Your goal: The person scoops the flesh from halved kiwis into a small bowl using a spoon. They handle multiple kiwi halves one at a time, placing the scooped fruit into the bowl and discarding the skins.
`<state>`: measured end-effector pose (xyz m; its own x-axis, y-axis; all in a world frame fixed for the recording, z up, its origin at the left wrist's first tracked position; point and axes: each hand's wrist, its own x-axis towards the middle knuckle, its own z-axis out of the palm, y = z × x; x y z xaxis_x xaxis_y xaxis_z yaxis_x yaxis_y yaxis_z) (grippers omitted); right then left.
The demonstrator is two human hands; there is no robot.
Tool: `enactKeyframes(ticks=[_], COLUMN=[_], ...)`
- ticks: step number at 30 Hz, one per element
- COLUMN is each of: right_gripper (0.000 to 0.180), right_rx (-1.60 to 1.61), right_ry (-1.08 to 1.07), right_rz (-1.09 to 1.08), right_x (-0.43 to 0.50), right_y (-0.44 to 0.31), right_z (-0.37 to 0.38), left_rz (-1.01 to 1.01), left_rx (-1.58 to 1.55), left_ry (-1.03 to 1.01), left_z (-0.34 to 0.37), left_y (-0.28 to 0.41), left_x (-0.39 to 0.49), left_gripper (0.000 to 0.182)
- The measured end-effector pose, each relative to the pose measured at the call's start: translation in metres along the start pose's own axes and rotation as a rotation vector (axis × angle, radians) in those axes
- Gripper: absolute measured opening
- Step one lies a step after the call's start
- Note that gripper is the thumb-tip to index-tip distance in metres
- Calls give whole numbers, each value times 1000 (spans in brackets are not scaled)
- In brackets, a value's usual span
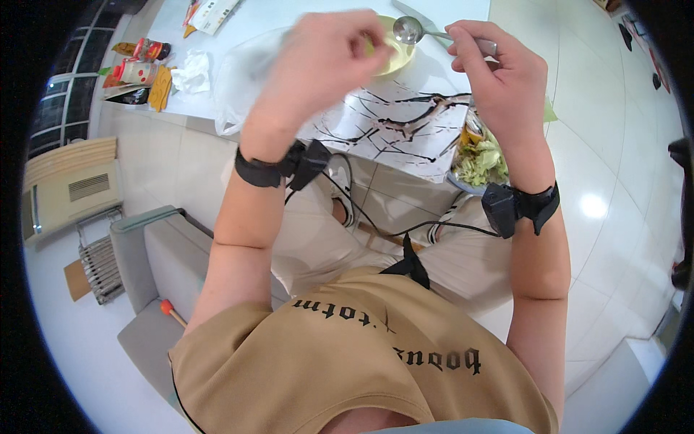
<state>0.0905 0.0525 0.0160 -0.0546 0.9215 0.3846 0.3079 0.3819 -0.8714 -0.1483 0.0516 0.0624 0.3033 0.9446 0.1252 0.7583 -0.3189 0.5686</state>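
My right hand grips a metal spoon by its handle, with the spoon's bowl pointing left. Motion blurs my left hand, whose curled fingers are close to the spoon's bowl; whether they hold anything is unclear. Below both, on the table, stands a yellowish bowl, partly covered by my left hand. A flat blade, seemingly a knife, lies behind the spoon and passes out of sight near my right fingers. Clear plastic film or a bag spreads on the table beside my left hand.
A plate of leafy green scraps sits low, beside the table's near right corner. Jars, snack packets and crumpled tissue stand at the table's left. A black cable runs between my wrist straps. A grey chair is at left.
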Motion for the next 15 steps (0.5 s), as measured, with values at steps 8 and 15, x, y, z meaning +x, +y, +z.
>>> enactKeyframes(ticks=[8, 15], right_gripper=[16, 21], right_rx=[-106, 144], right_ry=[-51, -130], right_rz=[-46, 274], right_x=[3, 6], right_y=[6, 17], right_z=[37, 42], left_rz=[-195, -163], left_rx=[-120, -19], left_ry=[114, 49], left_z=[-21, -16], left_y=[-41, -61], left_x=[-1, 1], left_gripper=[12, 16])
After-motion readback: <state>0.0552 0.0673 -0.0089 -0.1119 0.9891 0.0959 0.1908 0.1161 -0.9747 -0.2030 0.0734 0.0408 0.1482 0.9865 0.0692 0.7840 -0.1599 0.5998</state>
